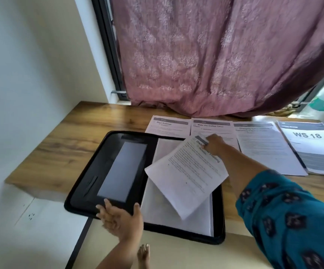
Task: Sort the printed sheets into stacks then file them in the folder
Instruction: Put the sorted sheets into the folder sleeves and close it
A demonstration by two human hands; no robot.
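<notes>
Head view looks down, close over desk (64, 152).

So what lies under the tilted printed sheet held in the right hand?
Under the tilted printed sheet, gripped by the right hand, lies the open black folder's clear plastic sleeve. Whatever sits directly beneath the sheet is covered.

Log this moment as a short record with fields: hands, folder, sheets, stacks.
left hand: fingers straight, resting on the near edge of the folder
right hand: pinches the far end of a sheet
folder: open, flat on the table, overhanging its near edge
sheet: tilted, over the folder's right half
stacks: four in a row behind the folder, the rightmost headed WS 18
</notes>
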